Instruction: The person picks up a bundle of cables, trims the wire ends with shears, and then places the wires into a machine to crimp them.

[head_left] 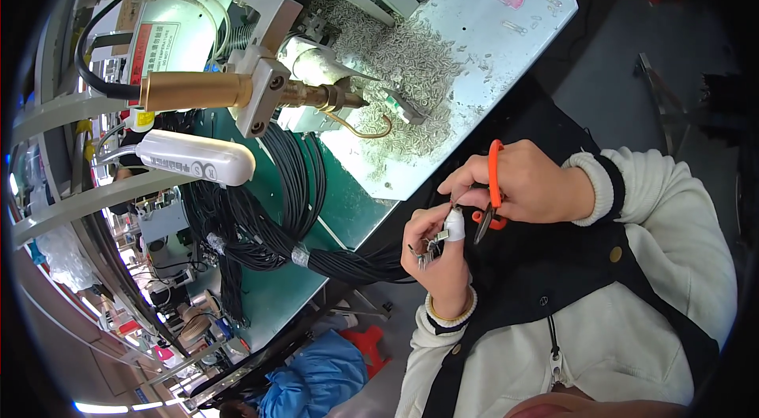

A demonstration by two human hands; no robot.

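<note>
My left hand [439,260] is closed, with small silver metal connectors [432,246] held among its fingers. A white wrap [454,225] covers one of its fingertips. Around my right hand's fingers loops the orange handle of a pair of scissors [495,169], whose dark blades point down toward my lap. The thumb and forefinger of my right hand [531,185] meet the left fingertips; whatever tiny piece is pinched there is too small to make out. Both hands are over my dark apron, just off the table's near edge.
A white board [494,62] bears a heap of small metal pieces [395,54]. Above it juts a brass-coloured soldering head [198,92], with a white rounded cylinder [198,157] below. Bundled black cables [288,197] lie on the green tabletop [344,212]. A person in blue [312,370] is beyond.
</note>
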